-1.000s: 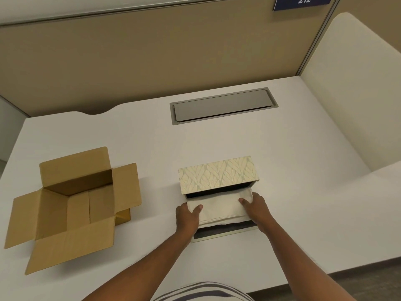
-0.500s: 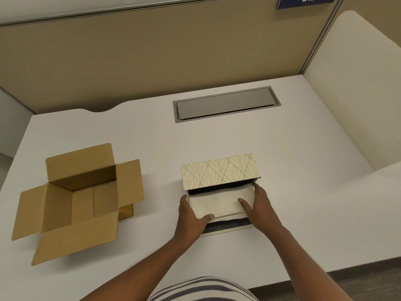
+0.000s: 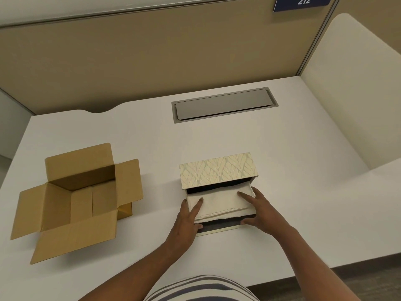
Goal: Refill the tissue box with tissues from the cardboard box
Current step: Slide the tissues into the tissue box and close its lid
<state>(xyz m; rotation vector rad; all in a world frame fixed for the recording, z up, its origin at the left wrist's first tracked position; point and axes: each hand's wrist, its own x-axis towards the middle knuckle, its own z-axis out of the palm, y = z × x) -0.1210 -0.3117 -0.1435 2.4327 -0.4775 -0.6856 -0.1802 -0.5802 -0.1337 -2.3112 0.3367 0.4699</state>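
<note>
Head view: tissues [image 3: 219, 203] lie between both hands' grip.

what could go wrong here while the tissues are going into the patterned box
1. The tissue stack sits partly out of the tissue box; its near edge overhangs the dark base flap, so pushing may crumple or fan the sheets.
2. The left hand and right hand press from the sides only, so the light box could slide away across the desk.
3. The stack's far corner might snag on the box's upper edge.
</note>
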